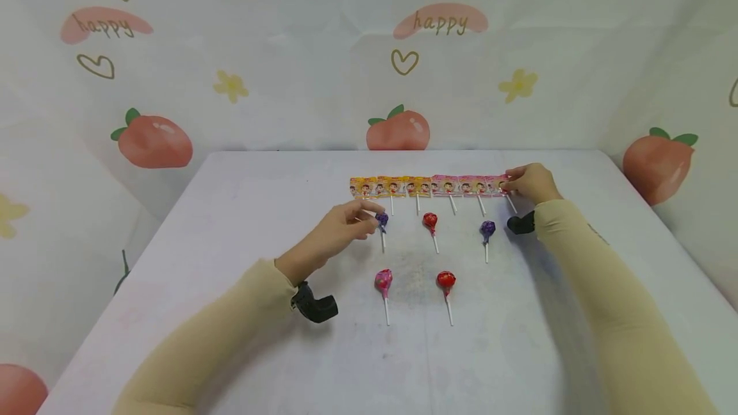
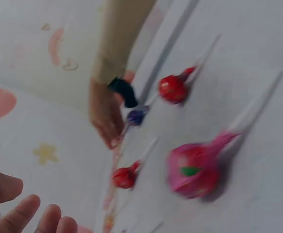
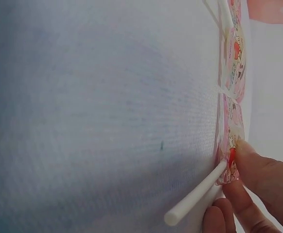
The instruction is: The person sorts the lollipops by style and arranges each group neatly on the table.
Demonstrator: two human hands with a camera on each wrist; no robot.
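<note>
In the head view, a row of flat-wrapped lollipops runs along the back of the table: three orange packets (image 1: pixel 392 186) on the left, three pink packets (image 1: pixel 474 185) on the right. My right hand (image 1: pixel 535 183) is at the right end of the row. There, the right wrist view shows its thumb and fingers pinching the edge of the last pink lollipop packet (image 3: pixel 233 141), its white stick (image 3: pixel 195 194) pointing out. Loosely bent, the fingers of my left hand (image 1: pixel 340 228) hover by a purple round lollipop (image 1: pixel 382 219) and hold nothing in the left wrist view (image 2: pixel 29 213).
In front of the row lie a red lollipop (image 1: pixel 430 221) and another purple lollipop (image 1: pixel 487 229). Nearer are a pink lollipop (image 1: pixel 383 279) and a second red lollipop (image 1: pixel 446 279). A printed cloth (image 1: pixel 323 82) hangs behind the white table (image 1: pixel 259 178).
</note>
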